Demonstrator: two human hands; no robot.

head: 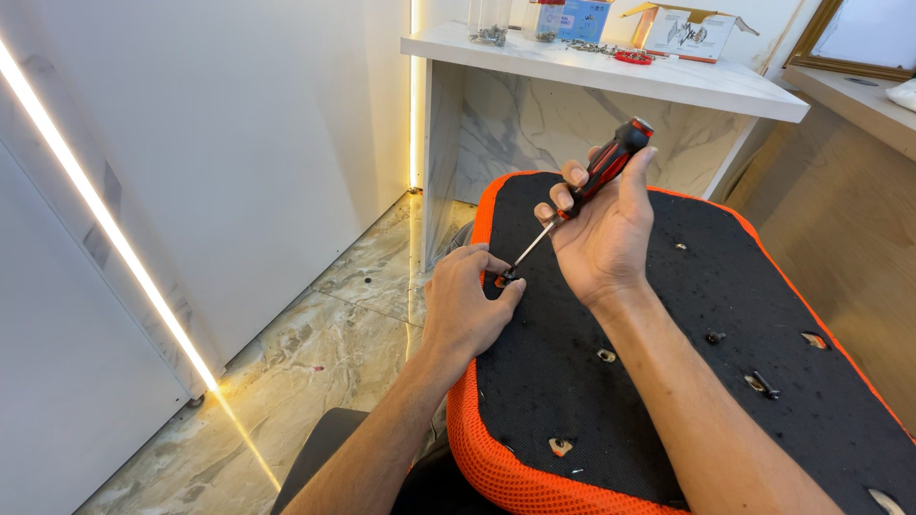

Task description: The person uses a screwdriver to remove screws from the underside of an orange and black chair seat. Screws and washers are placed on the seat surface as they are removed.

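The right hand grips a screwdriver slanting down-left, its tip at a screw near the seat's upper left edge, pinched by the nearer left hand.

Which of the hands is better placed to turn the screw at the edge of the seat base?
Probably the right hand: it grips the screwdriver, whose tip meets the screw that the left hand pinches.

The screwdriver tip vanishes behind the left hand's fingertips, hiding whatever it meets. The seat cushion runs off the bottom edge; small hardware on the desk is indistinct.
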